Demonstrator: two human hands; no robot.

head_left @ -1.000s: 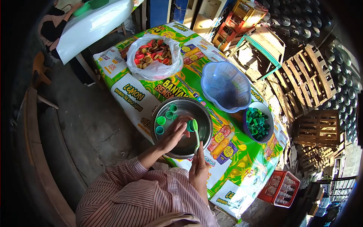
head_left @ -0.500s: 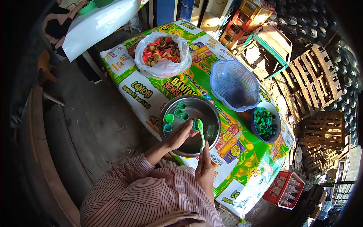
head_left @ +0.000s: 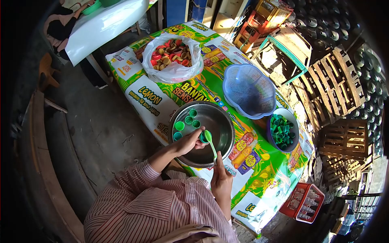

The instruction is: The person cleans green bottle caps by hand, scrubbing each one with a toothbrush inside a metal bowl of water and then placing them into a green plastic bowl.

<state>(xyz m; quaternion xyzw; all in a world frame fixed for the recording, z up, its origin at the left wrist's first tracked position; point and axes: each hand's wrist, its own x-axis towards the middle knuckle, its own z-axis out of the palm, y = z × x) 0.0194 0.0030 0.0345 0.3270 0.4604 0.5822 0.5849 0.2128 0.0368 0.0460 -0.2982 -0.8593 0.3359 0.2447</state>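
My left hand (head_left: 187, 144) is closed around a green bottle cap (head_left: 204, 137), holding it over the steel basin (head_left: 221, 121). In my right hand (head_left: 221, 175) is a green toothbrush (head_left: 213, 151), gripped by its handle, with its head against or right beside the cap. Several loose green caps (head_left: 179, 126) lie in the left part of the basin. To the right stands a purple bowl (head_left: 298, 139) filled with green cap pieces (head_left: 282, 129). My fingers partly hide the held cap.
A blue plastic basket (head_left: 246, 91) sits beyond the basin. A white plastic bag (head_left: 178, 77) of red and yellowish caps stands farther back. A red crate (head_left: 302, 202) of bottles is below the table's right edge. Another person (head_left: 60, 26) is at a white table, upper left.
The cap in my left hand has moved slightly left and down, and the toothbrush head has shifted left with it. The whole view has also shifted slightly.
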